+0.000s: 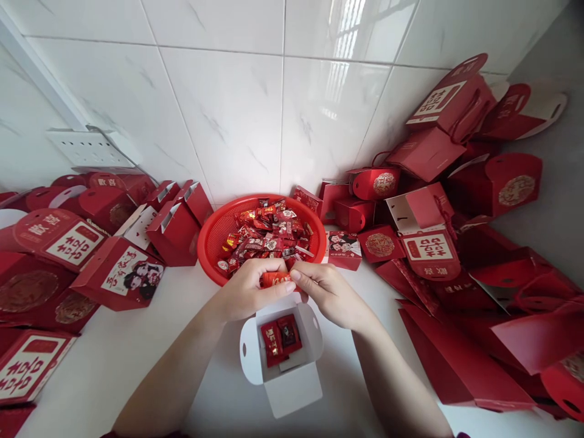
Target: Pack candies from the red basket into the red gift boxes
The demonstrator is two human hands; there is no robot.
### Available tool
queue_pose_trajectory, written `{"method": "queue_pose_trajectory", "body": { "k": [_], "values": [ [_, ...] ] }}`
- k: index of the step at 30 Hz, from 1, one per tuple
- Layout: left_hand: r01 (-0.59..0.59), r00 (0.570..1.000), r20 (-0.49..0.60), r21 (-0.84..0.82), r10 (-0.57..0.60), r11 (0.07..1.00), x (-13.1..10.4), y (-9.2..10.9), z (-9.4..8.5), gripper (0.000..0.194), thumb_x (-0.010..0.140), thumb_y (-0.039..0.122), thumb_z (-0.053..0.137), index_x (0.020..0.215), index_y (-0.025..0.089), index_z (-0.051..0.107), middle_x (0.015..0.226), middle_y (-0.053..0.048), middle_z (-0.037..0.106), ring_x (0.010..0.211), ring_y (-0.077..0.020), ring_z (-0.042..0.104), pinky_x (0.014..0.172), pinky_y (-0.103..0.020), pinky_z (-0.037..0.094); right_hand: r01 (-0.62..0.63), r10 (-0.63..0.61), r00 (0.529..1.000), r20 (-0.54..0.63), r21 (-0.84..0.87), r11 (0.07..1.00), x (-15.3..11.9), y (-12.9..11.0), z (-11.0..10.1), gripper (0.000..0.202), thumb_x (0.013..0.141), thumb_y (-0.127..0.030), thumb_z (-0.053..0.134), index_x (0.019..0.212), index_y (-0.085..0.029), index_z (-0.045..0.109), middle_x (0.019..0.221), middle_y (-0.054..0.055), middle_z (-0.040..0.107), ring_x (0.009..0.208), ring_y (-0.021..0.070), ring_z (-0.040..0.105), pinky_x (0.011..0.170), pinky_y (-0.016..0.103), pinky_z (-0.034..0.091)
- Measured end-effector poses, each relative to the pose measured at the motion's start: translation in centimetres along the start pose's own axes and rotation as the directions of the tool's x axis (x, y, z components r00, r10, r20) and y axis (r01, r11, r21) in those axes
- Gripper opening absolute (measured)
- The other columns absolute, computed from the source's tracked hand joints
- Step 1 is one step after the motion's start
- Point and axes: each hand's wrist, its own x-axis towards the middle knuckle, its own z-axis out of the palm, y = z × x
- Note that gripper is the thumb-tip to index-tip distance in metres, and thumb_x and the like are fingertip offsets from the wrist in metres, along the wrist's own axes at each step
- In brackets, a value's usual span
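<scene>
Between my two hands is a red-wrapped candy (275, 278), held just above the near rim of a red plastic basket (206, 243). My left hand (255, 286) is closed round its left side, thumb along the front. The fingers of my right hand (322, 286) pinch at its right end. Loose wrapped candies (269, 234) in red, gold and dark wrappers fill the basket. Right below my hands stands an open box (292, 389), white inside with its flaps spread. A few wrapped candies (280, 340) lie in it.
Red gift boxes (118, 274) with white label panels stand crowded on the left. More red boxes (431, 252) are piled on the right, some tilted on others. A power strip (91, 148) with a cable sits by the tiled wall (223, 109) behind the white table (182, 340).
</scene>
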Motion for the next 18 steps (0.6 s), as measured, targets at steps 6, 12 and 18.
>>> {"method": "queue_pose_trajectory", "body": {
  "k": [6,12,18],
  "values": [
    [-0.027,1.0,0.006,-0.065,0.028,0.998,0.1,-0.4,-0.5,0.032,0.087,0.031,0.063,0.065,0.016,0.045,0.062,0.004,0.043,0.059,-0.0093,0.039,0.056,-0.024,0.03,0.035,-0.035,0.999,0.009,-0.008,0.999,0.0,0.0,0.6,0.041,0.105,-0.045,0.036,0.073,-0.02,0.044,0.065,-0.004,0.051,0.06,0.0109,0.048,0.06,0.023,0.036],
    [0.018,1.0,0.009,-0.143,-0.017,0.989,0.4,-0.5,-0.1,0.031,0.087,0.032,0.06,0.063,0.016,0.047,0.06,0.003,0.047,0.058,-0.0099,0.043,0.057,-0.024,0.034,0.013,-0.013,1.0,0.01,0.036,0.999,0.1,0.3,0.5,0.042,0.105,-0.045,0.036,0.073,-0.02,0.044,0.065,-0.004,0.051,0.06,0.0113,0.048,0.059,0.023,0.038],
    [-0.021,1.0,-0.007,-0.118,0.021,0.993,0.8,-0.5,0.6,0.035,0.094,0.037,0.053,0.067,0.016,0.048,0.067,0.002,0.048,0.066,-0.0118,0.046,0.063,-0.025,0.036,-0.012,0.012,1.0,-0.009,-0.016,1.0,0.2,0.8,0.1,0.039,0.106,-0.042,0.034,0.074,-0.021,0.043,0.066,-0.003,0.052,0.061,0.0119,0.051,0.06,0.023,0.039]
  ]
}}
